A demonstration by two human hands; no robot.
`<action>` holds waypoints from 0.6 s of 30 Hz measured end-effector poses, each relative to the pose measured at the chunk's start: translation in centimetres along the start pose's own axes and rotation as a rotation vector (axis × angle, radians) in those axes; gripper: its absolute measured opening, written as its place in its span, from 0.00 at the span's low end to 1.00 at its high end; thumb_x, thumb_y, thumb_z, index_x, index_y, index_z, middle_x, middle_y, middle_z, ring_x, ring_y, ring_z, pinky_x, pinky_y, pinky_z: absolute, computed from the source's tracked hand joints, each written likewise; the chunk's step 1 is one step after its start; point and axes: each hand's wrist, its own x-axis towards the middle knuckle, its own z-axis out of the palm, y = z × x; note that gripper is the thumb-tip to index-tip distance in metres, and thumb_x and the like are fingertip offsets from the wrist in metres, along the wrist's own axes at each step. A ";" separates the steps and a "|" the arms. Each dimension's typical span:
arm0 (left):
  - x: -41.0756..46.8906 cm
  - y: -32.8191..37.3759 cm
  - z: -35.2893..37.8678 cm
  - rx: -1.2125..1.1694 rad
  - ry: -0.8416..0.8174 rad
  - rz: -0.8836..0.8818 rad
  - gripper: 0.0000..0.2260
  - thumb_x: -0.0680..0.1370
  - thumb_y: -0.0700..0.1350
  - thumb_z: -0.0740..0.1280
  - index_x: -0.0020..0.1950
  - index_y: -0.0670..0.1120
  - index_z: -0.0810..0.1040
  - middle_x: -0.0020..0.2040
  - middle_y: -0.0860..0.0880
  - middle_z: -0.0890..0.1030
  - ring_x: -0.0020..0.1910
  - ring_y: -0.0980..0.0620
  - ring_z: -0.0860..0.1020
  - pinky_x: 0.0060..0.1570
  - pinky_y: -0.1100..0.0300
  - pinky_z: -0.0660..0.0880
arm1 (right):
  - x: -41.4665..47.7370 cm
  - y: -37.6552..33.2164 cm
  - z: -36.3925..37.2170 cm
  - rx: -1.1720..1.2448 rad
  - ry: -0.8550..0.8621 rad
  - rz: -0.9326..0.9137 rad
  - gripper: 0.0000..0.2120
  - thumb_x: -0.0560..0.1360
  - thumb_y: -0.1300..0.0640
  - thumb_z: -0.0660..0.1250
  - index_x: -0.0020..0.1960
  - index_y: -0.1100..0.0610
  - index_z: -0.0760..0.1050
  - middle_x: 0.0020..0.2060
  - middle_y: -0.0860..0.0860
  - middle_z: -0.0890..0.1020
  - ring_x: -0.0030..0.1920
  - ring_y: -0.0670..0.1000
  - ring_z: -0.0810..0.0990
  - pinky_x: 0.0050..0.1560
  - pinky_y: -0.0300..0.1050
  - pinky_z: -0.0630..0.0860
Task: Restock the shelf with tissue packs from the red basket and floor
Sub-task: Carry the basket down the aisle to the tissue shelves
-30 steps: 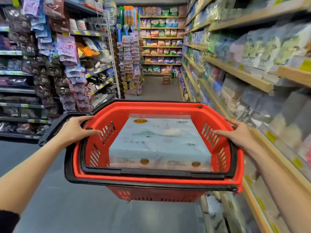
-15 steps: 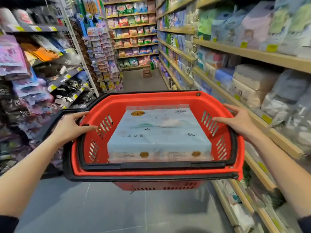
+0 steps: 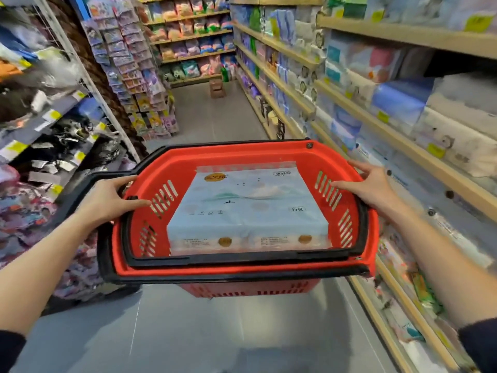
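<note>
Aisle: grey floor [image 3: 215,332], stocked wooden shelves [image 3: 403,135] on right. One red basket [image 3: 242,154] held above floor; one pale-blue tissue pack [image 3: 247,205] lay flat inside. Left hand [image 3: 107,197] and right hand [image 3: 373,188] each clasped a side rim, thumbs inside.

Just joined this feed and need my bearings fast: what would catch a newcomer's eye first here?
The red basket fills the centre of the view, held above the aisle floor, with the left hand and the right hand gripping its side rims. A pale blue tissue pack lies flat inside it. Along the right runs a wooden shelf stocked with wrapped packs.
</note>
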 end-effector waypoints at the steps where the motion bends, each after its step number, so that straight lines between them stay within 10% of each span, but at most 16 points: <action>1: 2.2 -0.2 0.1 0.000 -0.016 0.016 0.33 0.64 0.50 0.78 0.67 0.49 0.73 0.49 0.47 0.81 0.45 0.51 0.76 0.48 0.55 0.71 | 0.9 0.1 0.9 -0.010 0.015 0.023 0.38 0.57 0.53 0.80 0.64 0.56 0.73 0.52 0.53 0.81 0.40 0.34 0.80 0.48 0.36 0.79; 4: 9.1 -1.0 0.6 0.044 -0.068 0.062 0.34 0.63 0.53 0.77 0.67 0.50 0.72 0.45 0.44 0.82 0.43 0.46 0.79 0.46 0.52 0.73 | 3.1 1.0 3.9 0.006 0.072 0.087 0.45 0.51 0.44 0.80 0.66 0.55 0.72 0.54 0.54 0.82 0.50 0.49 0.81 0.57 0.51 0.77; 10: 22.5 0.1 1.9 0.099 -0.208 0.286 0.36 0.64 0.50 0.77 0.69 0.48 0.70 0.49 0.48 0.79 0.46 0.51 0.76 0.48 0.55 0.71 | 4.4 2.5 9.6 0.046 0.225 0.171 0.35 0.64 0.64 0.76 0.68 0.55 0.68 0.51 0.52 0.79 0.49 0.50 0.78 0.47 0.34 0.77; 18: 36.0 6.3 9.7 0.175 -0.391 0.534 0.35 0.65 0.51 0.77 0.70 0.49 0.68 0.51 0.43 0.81 0.42 0.49 0.77 0.45 0.54 0.72 | 5.1 6.0 11.7 0.041 0.506 0.401 0.36 0.62 0.60 0.78 0.66 0.53 0.67 0.53 0.54 0.79 0.45 0.50 0.80 0.48 0.47 0.77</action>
